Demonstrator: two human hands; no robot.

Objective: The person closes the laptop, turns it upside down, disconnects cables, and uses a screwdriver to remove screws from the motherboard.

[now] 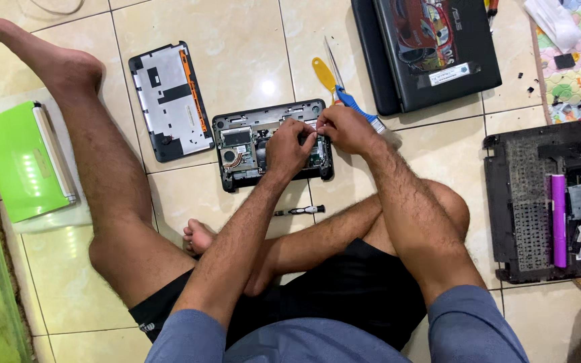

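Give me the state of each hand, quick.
Left hand: fingers curled, pinching inside the opened small laptop; what it grips cannot be told.
Right hand: the same, fingertips meeting the left's.

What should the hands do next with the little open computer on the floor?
Probably lift out the small part they pinch. Both the left hand and right hand meet over the right side of the small black opened laptop base, fingertips pressed together there; what they grip is hidden. The black screwdriver lies unused beside the leg.
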